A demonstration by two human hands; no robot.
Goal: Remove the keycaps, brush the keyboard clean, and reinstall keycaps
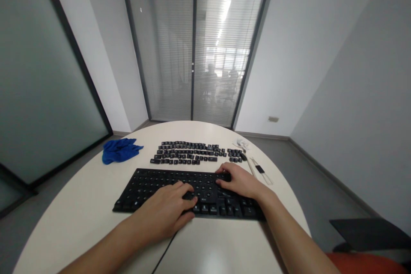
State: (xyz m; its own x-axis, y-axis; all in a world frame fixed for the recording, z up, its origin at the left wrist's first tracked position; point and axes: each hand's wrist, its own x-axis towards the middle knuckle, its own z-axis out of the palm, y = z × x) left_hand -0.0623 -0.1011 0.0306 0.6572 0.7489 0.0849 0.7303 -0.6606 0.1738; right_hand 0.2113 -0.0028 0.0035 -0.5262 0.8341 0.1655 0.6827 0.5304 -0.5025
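A black keyboard [154,184] lies on the pale round table [77,205], many of its key positions bare and a row of keycaps fitted along the near edge. My left hand [170,205] rests over the middle of its near edge, fingers bent and a little apart; nothing shows in them. On the right part of the keyboard is my right hand [239,180], its thumb and index finger apart, with no object visible between them. Rows of loose black keycaps [186,153] lie beyond the keyboard.
A blue cloth [120,150] lies at the table's left. At the right are a white brush-like tool [250,165], a wire tool with a black middle [259,168] and some crumpled white material [243,143]. A cable [165,250] runs from the keyboard toward me.
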